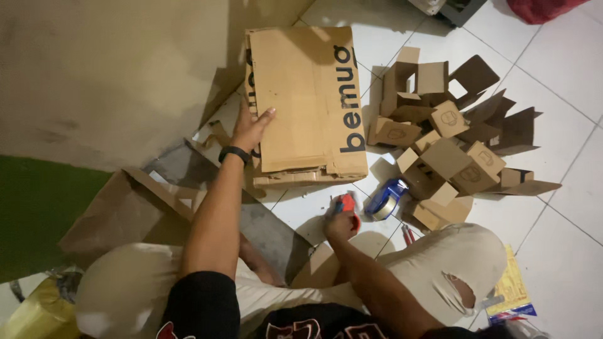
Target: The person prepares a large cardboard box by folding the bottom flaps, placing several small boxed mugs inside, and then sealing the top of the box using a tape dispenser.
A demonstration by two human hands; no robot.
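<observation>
My left hand rests flat on the left edge of a stack of flattened brown cardboard sheets lying on the white tiled floor. A black band sits on that wrist. My right hand is closed around a small red tool, held just above the floor below the stack's near edge. A blue tape dispenser lies on the floor right beside this hand.
A heap of small folded cardboard boxes fills the floor to the right. A brown paper bag lies at left by my knee. A yellow printed packet sits at lower right. A wall rises at upper left.
</observation>
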